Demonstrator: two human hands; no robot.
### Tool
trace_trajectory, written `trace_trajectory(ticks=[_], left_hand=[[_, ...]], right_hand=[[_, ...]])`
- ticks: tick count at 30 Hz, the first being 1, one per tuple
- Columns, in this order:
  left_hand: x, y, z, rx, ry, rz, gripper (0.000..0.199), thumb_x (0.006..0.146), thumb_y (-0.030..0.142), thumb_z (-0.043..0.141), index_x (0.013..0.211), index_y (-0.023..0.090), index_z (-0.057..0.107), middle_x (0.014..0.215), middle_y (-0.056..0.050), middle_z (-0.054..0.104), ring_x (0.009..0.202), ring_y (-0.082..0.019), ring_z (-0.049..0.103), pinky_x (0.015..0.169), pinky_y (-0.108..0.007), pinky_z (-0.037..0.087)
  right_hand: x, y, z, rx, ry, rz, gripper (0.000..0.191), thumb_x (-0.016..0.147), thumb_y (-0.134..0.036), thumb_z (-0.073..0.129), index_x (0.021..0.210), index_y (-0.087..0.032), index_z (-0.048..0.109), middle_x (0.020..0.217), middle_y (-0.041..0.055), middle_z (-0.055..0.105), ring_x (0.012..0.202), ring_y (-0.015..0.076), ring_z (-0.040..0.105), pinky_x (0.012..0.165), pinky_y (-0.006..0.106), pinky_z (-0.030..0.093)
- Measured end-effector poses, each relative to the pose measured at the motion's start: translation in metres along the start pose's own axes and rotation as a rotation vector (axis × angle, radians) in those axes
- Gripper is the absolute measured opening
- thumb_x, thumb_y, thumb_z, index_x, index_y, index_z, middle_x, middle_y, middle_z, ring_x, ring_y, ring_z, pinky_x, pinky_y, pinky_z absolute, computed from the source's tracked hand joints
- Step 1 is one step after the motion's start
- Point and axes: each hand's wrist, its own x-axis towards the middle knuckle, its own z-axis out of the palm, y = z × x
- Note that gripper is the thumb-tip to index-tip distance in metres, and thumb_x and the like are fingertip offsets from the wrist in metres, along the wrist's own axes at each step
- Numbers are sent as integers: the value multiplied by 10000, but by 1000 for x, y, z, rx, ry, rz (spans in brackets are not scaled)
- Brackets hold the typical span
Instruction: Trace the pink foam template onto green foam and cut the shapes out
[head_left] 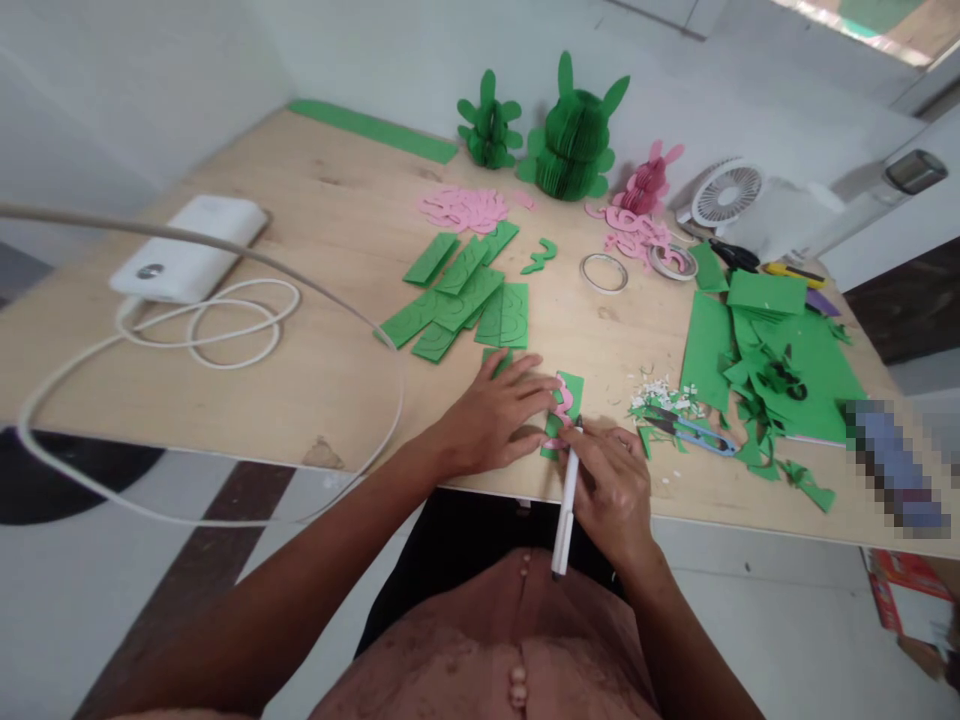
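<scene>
My left hand lies with its fingers spread, the fingertips pressing a pink curved paper cutout onto a green paper strip. In my right hand is a slim white pen, its tip down at the strip's right edge beside the cutout. Part of the cutout is hidden under my fingers. Beyond my left hand lie several green strips bearing drawn outlines, a green curved cutout and a heap of pink cutouts.
Thread snips lie by paper scraps on the right, near green sheets. Tape rolls, paper figures and a small fan stand farther back. A white power bank with a looping cable is at left.
</scene>
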Motion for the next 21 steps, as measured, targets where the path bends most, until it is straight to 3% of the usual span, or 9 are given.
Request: trace_trajectory(ticks=[4,9,13,21], left_hand=[[0,0,-1,0,-11,-2,310,853,282,596,1158,229,607,1404,-45,561,1423,-318,296,1163,-569,112],[0,1,-3,-5,-23,-8,320,852,280,586,1167,224,599,1417,-45,548,1426,-322,288,1164,-573,112],[0,3,-4,-4,-35,-16,289,852,278,580,1134,223,609,1418,-40,545,1428,-322,284,1168,-570,110],[-1,1,-3,31,-44,-2,288,866,308,570,1140,228,606,1416,-54,539,1421,-318,300,1164,-568,116]], right_hand=[[3,1,-5,172,61,96,258,918,-139,567,1152,-225,632,998,67,762,920,226,700,860,399,457],[15,5,-11,493,121,414,204,935,-256,553,1095,-245,680,977,58,749,916,226,689,847,393,508],[35,14,-8,635,160,617,208,901,-352,585,1007,-222,709,960,61,738,803,204,675,758,359,541],[61,27,16,786,105,694,163,827,-343,635,924,-210,634,748,11,677,678,172,629,614,289,512]])
